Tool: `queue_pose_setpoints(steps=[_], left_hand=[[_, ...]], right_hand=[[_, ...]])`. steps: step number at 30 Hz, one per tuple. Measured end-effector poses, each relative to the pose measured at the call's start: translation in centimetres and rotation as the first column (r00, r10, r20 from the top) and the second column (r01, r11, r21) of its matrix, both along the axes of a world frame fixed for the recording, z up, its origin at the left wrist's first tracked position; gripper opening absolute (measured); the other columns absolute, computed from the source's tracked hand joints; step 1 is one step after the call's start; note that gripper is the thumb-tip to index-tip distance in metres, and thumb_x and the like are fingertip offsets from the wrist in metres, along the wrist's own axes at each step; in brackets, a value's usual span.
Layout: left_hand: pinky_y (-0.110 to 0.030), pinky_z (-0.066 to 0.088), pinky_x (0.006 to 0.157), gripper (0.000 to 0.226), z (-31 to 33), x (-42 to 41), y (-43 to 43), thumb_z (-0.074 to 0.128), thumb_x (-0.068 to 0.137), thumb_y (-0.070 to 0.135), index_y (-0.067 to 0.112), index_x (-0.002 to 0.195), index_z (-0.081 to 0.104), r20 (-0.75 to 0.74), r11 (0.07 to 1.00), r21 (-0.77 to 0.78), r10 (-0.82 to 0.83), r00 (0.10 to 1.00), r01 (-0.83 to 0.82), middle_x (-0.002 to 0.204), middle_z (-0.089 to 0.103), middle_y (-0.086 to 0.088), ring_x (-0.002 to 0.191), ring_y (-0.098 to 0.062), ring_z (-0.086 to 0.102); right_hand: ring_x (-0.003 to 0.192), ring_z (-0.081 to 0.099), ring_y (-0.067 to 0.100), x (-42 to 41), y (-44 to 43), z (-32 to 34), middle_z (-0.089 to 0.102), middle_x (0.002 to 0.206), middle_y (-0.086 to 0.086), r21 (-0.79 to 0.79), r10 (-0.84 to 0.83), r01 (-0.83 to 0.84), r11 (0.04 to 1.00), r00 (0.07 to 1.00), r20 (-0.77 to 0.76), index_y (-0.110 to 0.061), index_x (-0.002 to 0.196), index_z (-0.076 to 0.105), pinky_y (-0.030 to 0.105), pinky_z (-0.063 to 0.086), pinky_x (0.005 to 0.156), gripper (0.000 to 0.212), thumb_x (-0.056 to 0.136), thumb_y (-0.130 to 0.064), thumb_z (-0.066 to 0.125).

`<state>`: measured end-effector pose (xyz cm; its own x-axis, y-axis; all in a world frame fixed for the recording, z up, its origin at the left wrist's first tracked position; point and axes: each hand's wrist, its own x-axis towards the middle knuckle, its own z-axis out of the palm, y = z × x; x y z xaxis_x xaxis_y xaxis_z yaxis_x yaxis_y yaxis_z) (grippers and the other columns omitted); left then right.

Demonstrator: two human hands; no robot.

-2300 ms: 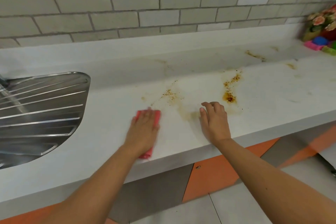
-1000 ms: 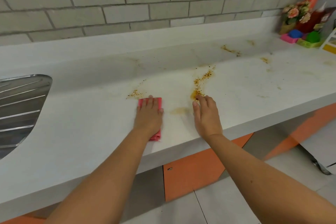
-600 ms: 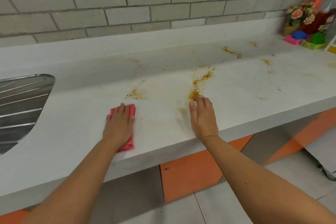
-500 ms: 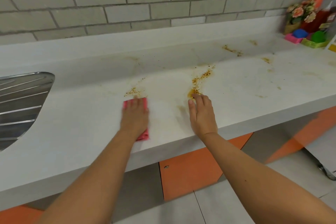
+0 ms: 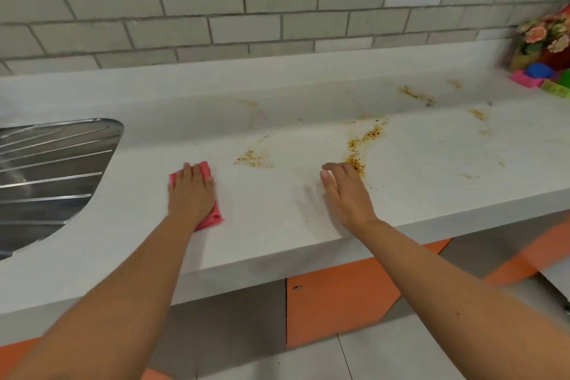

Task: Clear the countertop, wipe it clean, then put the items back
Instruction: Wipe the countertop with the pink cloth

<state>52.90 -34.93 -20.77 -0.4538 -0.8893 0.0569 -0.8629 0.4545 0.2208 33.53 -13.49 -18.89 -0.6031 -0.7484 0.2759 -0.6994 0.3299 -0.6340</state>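
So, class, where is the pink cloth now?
Head view, centre-left: the pink cloth lies on the countertop under the left hand, between the sink drainer and a brown stain.

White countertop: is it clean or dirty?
Dirty: the white countertop has brown speckled stains beside the pink cloth under the left hand.

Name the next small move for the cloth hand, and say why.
Probably slide the left hand and the pink cloth under it rightward and away, onto the brown speckled patch. That patch lies just past the cloth, unwiped, while the countertop nearer the front edge looks clean.
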Motion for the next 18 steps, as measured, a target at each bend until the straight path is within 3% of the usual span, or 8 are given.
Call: queue_pose_setpoints(steps=[2,6,8,12,15,18], left_hand=[[-0.046,0.009,0.117,0.053,0.1,-2.1,-0.4,0.018,0.1,0.029,0.004,0.146,0.017,0.016,1.0,-0.019,-0.019,1.0,0.019,0.153,0.018,-0.021,0.142,-0.033,0.015],[-0.038,-0.003,0.119,0.053,0.3,-3.3,4.5,0.014,0.101,0.032,0.014,0.15,0.004,-0.007,0.933,0.044,-0.357,0.934,0.357,0.158,0.0,-0.007,0.146,-0.021,-0.001],[-0.037,-0.004,0.118,0.053,0.6,-1.4,4.6,0.014,0.101,0.037,0.021,0.15,0.002,-0.04,0.9,0.111,-0.419,0.907,0.421,0.158,-0.005,0.002,0.146,-0.014,-0.004],[-0.043,0.003,0.118,0.052,0.6,1.2,-1.7,0.016,0.101,0.035,0.023,0.15,0.005,-0.021,0.931,0.085,-0.355,0.935,0.355,0.159,-0.001,0.001,0.146,-0.014,0.0],[-0.049,0.008,0.115,0.051,0.4,1.0,-9.1,0.018,0.101,0.029,0.018,0.149,0.012,-0.027,0.976,0.076,-0.204,0.979,0.205,0.158,0.008,-0.008,0.145,-0.022,0.007],[-0.053,0.016,0.112,0.049,0.1,-1.2,-14.4,0.02,0.098,0.021,0.008,0.146,0.02,-0.067,0.988,0.041,-0.149,0.987,0.152,0.15,0.023,-0.02,0.14,-0.033,0.018]], right_hand=[[0.127,0.04,0.021,0.3,-1.9,0.5,0.044,0.136,0.008,0.069,0.045,-0.045,0.997,0.999,0.006,-0.008,0.134,0.046,0.024,0.029,0.101,0.042,0.102,-0.03,0.03],[0.14,0.025,0.024,0.6,-7.2,1.1,0.028,0.151,0.012,0.274,0.048,-0.058,0.96,0.998,0.043,-0.007,0.143,0.033,0.032,0.02,0.114,0.048,0.102,-0.031,0.025],[0.144,0.013,0.025,0.1,-9.8,1.0,0.016,0.155,0.014,0.43,0.028,-0.04,0.902,0.999,0.034,-0.009,0.145,0.027,0.037,0.015,0.117,0.051,0.102,-0.035,0.02],[0.146,-0.001,0.029,-0.9,-12.5,0.4,-0.002,0.157,0.016,0.681,0.039,0.014,0.733,0.997,-0.062,-0.01,0.149,0.01,0.047,0.011,0.118,0.068,0.097,-0.053,0.021],[0.146,-0.01,0.029,-1.7,-13.0,1.2,-0.016,0.157,0.012,0.794,0.1,-0.033,0.607,0.994,-0.035,-0.01,0.149,-0.007,0.049,0.01,0.117,0.109,0.078,-0.075,0.043],[0.145,-0.017,0.028,-2.5,-12.9,2.7,-0.024,0.155,0.009,0.868,0.183,-0.113,0.484,0.983,0.026,-0.012,0.147,-0.016,0.051,0.011,0.117,0.129,0.065,-0.076,0.059]])
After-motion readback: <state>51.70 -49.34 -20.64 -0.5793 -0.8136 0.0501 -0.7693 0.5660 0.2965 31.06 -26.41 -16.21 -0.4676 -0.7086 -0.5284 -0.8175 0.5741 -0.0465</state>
